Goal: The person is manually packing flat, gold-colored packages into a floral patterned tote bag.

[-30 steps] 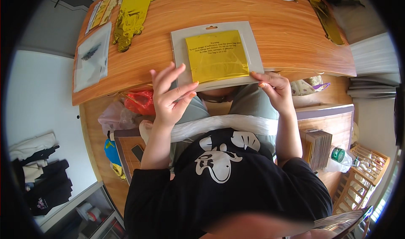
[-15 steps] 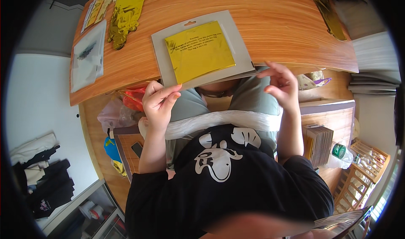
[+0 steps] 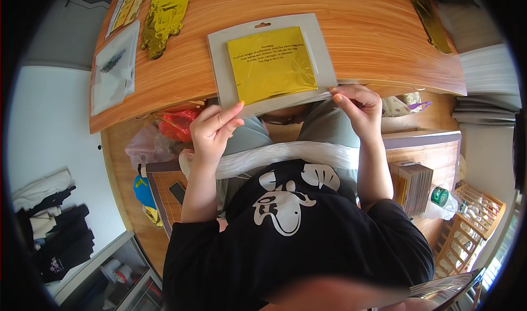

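A flat clear plastic bag (image 3: 222, 64) with a hang hole and a grey backing lies at the table's near edge. Inside it shows a folded gold foil piece (image 3: 273, 69), square, with dark print over it. The fingers of my left hand (image 3: 213, 133) are bent at the bag's lower left corner, index fingertip on its edge. At the lower right corner, my right hand (image 3: 361, 107) pinches the bag's thin clear edge between thumb and index finger. The bag's near edge overhangs my lap and lifts slightly toward the right.
On the wooden table (image 3: 379, 47) lie crumpled gold foil balloons (image 3: 164, 23), another gold foil strip (image 3: 431, 23) and a clear bag (image 3: 115, 67) at left. Below are a red plastic bag (image 3: 178, 125), a phone (image 3: 178, 191), a cardboard stack (image 3: 413, 187) and a wooden rack (image 3: 466, 218).
The bag has shifted to the right. My right hand has closed from spread fingers onto the bag's right corner. My left hand has moved slightly right with the bag.
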Demonstrator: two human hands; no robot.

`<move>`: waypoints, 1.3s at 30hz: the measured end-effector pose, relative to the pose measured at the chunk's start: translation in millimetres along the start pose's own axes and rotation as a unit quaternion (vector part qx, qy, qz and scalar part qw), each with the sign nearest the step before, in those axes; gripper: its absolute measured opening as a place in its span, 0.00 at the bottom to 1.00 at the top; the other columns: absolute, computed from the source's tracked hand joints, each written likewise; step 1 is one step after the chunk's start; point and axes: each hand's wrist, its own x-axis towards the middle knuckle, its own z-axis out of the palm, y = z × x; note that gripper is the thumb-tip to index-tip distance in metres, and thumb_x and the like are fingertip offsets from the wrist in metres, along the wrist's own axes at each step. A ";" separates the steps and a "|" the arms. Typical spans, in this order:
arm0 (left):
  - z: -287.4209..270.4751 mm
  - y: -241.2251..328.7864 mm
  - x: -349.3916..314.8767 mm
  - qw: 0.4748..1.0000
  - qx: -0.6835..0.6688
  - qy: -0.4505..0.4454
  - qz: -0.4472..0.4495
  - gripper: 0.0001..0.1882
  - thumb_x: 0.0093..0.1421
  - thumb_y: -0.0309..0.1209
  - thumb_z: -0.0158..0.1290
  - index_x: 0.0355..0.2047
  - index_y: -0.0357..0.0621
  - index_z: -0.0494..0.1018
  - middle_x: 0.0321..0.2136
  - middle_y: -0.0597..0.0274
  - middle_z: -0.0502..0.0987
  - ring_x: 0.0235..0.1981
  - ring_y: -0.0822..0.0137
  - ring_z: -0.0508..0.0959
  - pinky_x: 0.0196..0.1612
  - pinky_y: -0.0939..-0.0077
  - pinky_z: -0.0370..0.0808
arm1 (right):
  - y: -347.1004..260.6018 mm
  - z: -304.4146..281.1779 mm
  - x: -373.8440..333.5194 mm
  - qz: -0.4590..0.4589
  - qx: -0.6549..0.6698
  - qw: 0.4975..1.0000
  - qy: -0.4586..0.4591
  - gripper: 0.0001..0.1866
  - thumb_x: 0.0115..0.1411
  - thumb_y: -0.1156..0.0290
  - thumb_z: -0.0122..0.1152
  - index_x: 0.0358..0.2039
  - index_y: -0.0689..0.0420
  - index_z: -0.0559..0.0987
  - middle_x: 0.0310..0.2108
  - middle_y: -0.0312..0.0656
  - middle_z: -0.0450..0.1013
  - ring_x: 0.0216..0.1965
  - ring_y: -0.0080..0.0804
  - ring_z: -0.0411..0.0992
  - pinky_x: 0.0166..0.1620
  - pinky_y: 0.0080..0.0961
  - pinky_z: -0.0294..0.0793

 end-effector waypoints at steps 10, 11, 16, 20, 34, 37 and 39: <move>3.8 -8.2 -2.4 0.957 -0.238 0.008 -0.168 0.11 0.66 0.25 0.58 0.48 0.35 0.81 0.38 0.55 0.84 0.35 0.62 0.86 0.37 0.78 0.82 | 7.7 7.5 -16.2 0.081 0.121 0.989 0.040 0.06 0.63 0.75 0.68 0.39 0.62 0.84 0.35 0.36 0.81 0.34 0.17 0.74 0.39 0.15 0.72; 4.5 -8.8 -3.2 0.957 -0.237 0.009 -0.167 0.11 0.66 0.25 0.58 0.48 0.35 0.81 0.38 0.55 0.84 0.35 0.62 0.86 0.37 0.78 0.82 | 7.2 8.6 -16.4 0.080 0.122 0.989 0.039 0.06 0.63 0.75 0.68 0.39 0.62 0.84 0.35 0.36 0.81 0.34 0.17 0.74 0.39 0.15 0.72; 13.3 -1.7 -2.3 0.944 -0.262 0.066 -0.188 0.12 0.66 0.25 0.58 0.49 0.35 0.80 0.38 0.56 0.84 0.34 0.64 0.86 0.37 0.77 0.83 | 5.2 15.9 -18.4 0.113 0.140 0.981 0.074 0.06 0.64 0.75 0.67 0.41 0.62 0.83 0.36 0.36 0.81 0.34 0.16 0.74 0.38 0.12 0.72; 18.3 -2.6 -2.9 0.959 -0.218 0.097 -0.153 0.13 0.66 0.23 0.58 0.50 0.37 0.80 0.36 0.58 0.83 0.29 0.71 0.83 0.34 0.79 0.82 | 0.9 23.8 -18.9 0.114 0.138 0.980 0.085 0.06 0.64 0.76 0.67 0.40 0.62 0.84 0.36 0.36 0.82 0.35 0.16 0.75 0.39 0.12 0.73; 34.2 -6.7 -7.4 0.963 -0.173 0.182 -0.102 0.16 0.66 0.25 0.58 0.54 0.44 0.80 0.26 0.74 0.77 0.20 0.86 0.66 0.21 0.90 0.64 | 10.4 38.0 -17.3 0.010 0.116 0.979 0.166 0.05 0.62 0.80 0.67 0.39 0.62 0.84 0.30 0.33 0.79 0.26 0.11 0.67 0.30 0.11 0.64; 37.3 -8.5 -7.6 0.960 -0.171 0.194 -0.106 0.16 0.66 0.24 0.58 0.54 0.44 0.79 0.25 0.75 0.76 0.20 0.86 0.66 0.22 0.90 0.63 | 9.4 37.4 -17.1 0.024 0.118 0.978 0.168 0.06 0.61 0.80 0.67 0.39 0.62 0.84 0.28 0.32 0.78 0.24 0.11 0.66 0.27 0.11 0.61; 38.6 -9.5 -7.1 0.961 -0.165 0.193 -0.106 0.16 0.66 0.24 0.58 0.54 0.44 0.79 0.25 0.74 0.76 0.20 0.86 0.66 0.22 0.90 0.64 | 11.2 36.6 -16.8 0.031 0.121 0.977 0.174 0.06 0.61 0.81 0.67 0.39 0.62 0.84 0.27 0.32 0.78 0.23 0.11 0.65 0.27 0.11 0.60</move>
